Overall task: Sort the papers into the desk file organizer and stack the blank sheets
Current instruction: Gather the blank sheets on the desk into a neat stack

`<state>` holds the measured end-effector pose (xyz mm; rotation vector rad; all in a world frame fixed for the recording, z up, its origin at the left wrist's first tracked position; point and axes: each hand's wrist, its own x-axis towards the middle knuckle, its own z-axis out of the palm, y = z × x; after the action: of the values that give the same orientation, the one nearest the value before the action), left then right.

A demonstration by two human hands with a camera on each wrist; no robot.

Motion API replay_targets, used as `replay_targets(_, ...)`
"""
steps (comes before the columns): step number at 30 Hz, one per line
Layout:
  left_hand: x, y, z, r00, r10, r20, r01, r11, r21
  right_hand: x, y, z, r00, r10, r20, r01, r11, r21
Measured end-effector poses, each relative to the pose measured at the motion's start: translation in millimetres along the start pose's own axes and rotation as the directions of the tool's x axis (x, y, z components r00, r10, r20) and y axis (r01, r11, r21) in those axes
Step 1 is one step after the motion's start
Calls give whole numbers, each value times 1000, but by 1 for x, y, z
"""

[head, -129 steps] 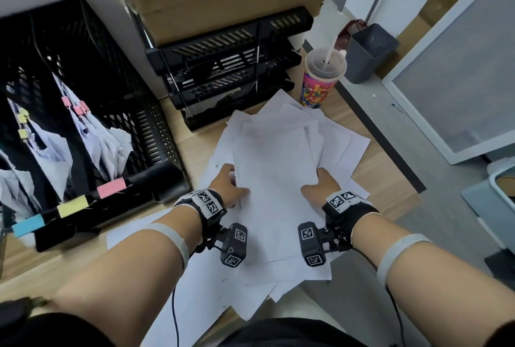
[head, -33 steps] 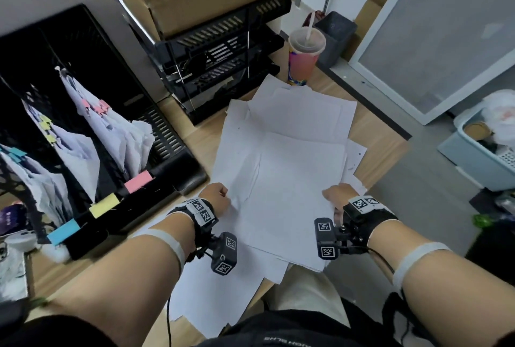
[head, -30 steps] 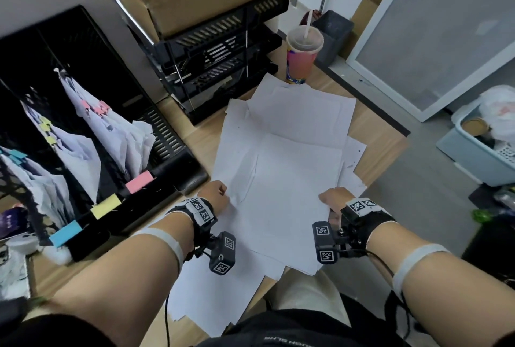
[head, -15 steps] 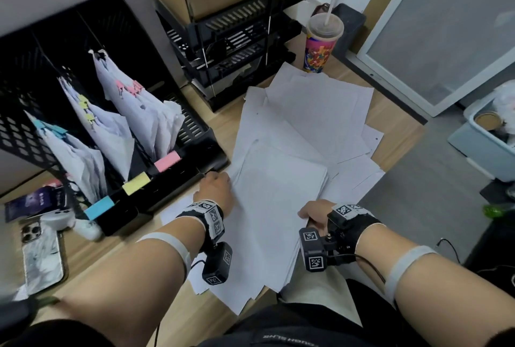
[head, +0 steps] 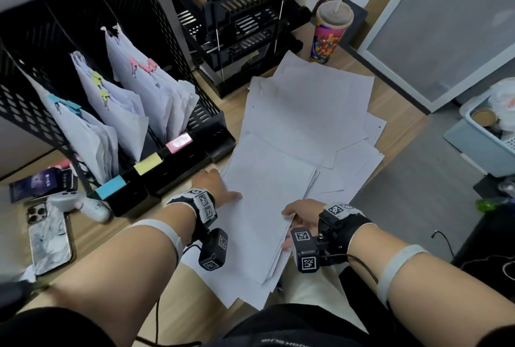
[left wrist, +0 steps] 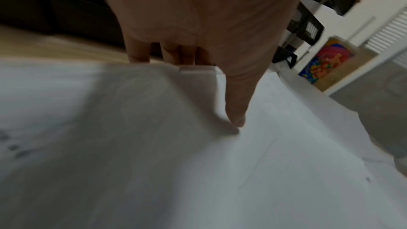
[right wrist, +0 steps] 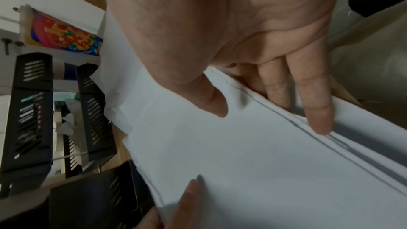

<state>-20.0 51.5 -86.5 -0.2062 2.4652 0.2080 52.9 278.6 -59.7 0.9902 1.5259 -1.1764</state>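
Stack (head: 267, 207): long axis diagonal, near end overhanging worktop (head: 184, 307) edge. Left hand (head: 214, 188) and right hand (head: 302, 214) each pinch a long edge. Organizer (head: 178, 162) just beside left.

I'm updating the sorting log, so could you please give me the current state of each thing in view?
Left hand: grips the stack's left edge.
Right hand: grips the stack's right edge.
Stack of sheets: gathered, held.
Loose sheets: spread on the desk.
File organizer: three slots hold clipped papers.
Cup: upright, lidded.

Black wrist straps with square-coded tags, grey forearm bands, black clothing.
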Motion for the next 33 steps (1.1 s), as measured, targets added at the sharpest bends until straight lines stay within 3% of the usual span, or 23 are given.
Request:
replay_targets(5, -8, -10, -4, 994, 105, 20, -93, 944, -316, -3, -6, 7, 1000, 21, 7, -20, 999, -31)
replay_targets(9, -16, -16, -16, 984, 175, -34, -174, 898, -404, 0, -9, 3, 997, -24, -70, 22, 999, -24)
replay_targets(15, -33, -21, -45, 967, 249, -50, -245, 863, -443, 9, -14, 3, 993, -61, -100, 51, 993, -106)
replay_targets(22, -48, -47, -85, 938, 297, -177, -342, 867, -363, 16, -18, -2, 992, -86, -91, 78, 992, -96)
replay_targets(25, -59, -58, -102, 917, 316, -244, -391, 836, -384, 14, -22, -1, 987, -127, -97, 110, 980, -167)
replay_targets(27, -67, -62, -111, 902, 314, -298, -416, 817, -399, 1, -31, 1, 980, -161, -116, 151, 984, -95)
replay_targets(30, -78, -64, -121, 885, 308, -349, -440, 798, -412, -8, -47, -2, 923, -332, -194, 353, 931, 87)
replay_targets(33, -86, -66, -126, 877, 280, -390, -447, 774, -449, -13, -59, -7, 881, -455, -130, 473, 847, 242)
